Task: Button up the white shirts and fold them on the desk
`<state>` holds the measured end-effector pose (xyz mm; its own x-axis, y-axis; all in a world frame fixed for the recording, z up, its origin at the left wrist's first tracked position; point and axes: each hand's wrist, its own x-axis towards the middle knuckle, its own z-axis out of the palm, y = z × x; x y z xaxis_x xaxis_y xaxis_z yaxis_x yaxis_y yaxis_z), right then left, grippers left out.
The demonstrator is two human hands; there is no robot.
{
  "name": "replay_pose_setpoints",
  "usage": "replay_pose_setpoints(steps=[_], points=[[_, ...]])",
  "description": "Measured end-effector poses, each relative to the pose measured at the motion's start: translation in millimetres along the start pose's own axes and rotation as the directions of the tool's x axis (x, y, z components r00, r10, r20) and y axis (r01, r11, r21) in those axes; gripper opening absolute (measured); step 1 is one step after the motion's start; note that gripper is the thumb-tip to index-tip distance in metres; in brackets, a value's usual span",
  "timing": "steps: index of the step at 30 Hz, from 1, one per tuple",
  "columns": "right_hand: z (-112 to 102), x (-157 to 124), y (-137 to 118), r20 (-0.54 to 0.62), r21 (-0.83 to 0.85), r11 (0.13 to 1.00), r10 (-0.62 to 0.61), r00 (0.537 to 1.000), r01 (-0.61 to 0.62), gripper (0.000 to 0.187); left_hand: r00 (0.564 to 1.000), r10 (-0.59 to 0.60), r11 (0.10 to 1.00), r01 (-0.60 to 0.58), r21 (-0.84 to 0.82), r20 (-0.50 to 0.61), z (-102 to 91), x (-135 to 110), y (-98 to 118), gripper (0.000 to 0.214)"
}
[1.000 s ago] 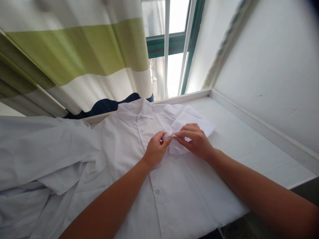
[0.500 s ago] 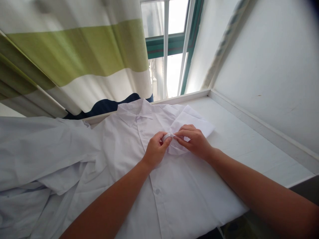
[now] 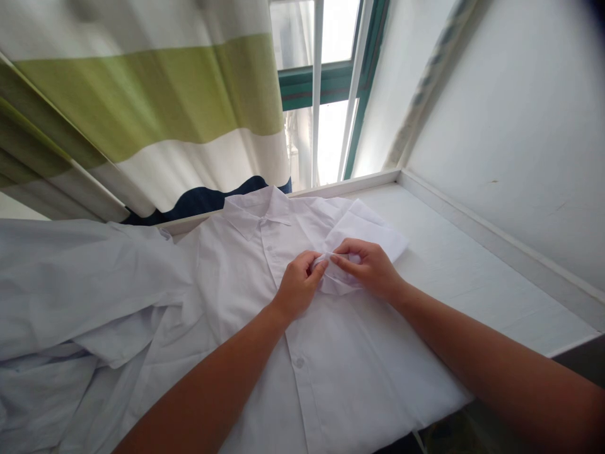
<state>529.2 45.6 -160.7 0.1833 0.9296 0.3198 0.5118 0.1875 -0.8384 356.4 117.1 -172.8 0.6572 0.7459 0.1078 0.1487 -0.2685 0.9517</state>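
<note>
A white button-up shirt [image 3: 350,353] lies front up on the white table, its collar toward the window and its front closed down the middle. One sleeve [image 3: 366,227] is folded in over the chest on the right. My left hand [image 3: 301,280] pinches the sleeve's end between thumb and fingers. Right beside it, my right hand [image 3: 366,265] pinches the same bit of cloth, fingertips almost touching the left ones. The fingers hide the small part of the cuff between them.
More white garments [image 3: 85,290] lie heaped on the left. A green and white curtain [image 3: 155,94] hangs behind, beside a barred window [image 3: 326,94]. The white tabletop [image 3: 472,271] has a raised rim [image 3: 496,246] along the wall at right.
My right fingers have shifted slightly and curled closer on the cuff. The left hand keeps its pinch almost in place. The shirt lies as before.
</note>
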Motion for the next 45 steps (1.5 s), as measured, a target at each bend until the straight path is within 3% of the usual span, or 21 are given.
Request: replay_pose_setpoints(steps=[5,9,13,22,38,45], points=[[-0.8,2.5,-1.7,0.049,0.140,0.979,0.141,0.989,-0.147,0.025,0.999,0.046,0.998,-0.046,0.034,0.006,-0.3,-0.1,-0.7,0.025],[-4.2,4.4,2.0,0.153,0.294,0.913,0.246,0.957,-0.282,0.029,0.997,0.081,0.994,-0.082,0.068,0.015,-0.6,-0.6,-0.1,0.024],[-5.8,5.4,6.1,0.180,0.345,0.878,0.284,0.942,-0.331,0.031,0.995,0.094,0.992,-0.095,0.087,0.017,0.0,-0.8,0.8,0.023],[-4.9,4.1,1.7,0.210,0.310,0.886,0.289,0.934,-0.344,0.034,1.000,0.015,0.999,-0.014,-0.037,0.011,0.2,-0.5,-0.4,0.021],[-0.6,1.6,3.3,0.101,0.254,0.939,0.214,0.972,-0.233,0.031,0.997,-0.047,0.982,0.057,-0.182,0.062,0.6,-0.4,0.9,0.026],[-1.6,1.5,0.4,0.052,0.013,0.982,0.185,0.981,-0.186,0.029,0.986,-0.165,0.968,0.159,-0.192,-0.018,0.5,1.4,2.6,0.034]])
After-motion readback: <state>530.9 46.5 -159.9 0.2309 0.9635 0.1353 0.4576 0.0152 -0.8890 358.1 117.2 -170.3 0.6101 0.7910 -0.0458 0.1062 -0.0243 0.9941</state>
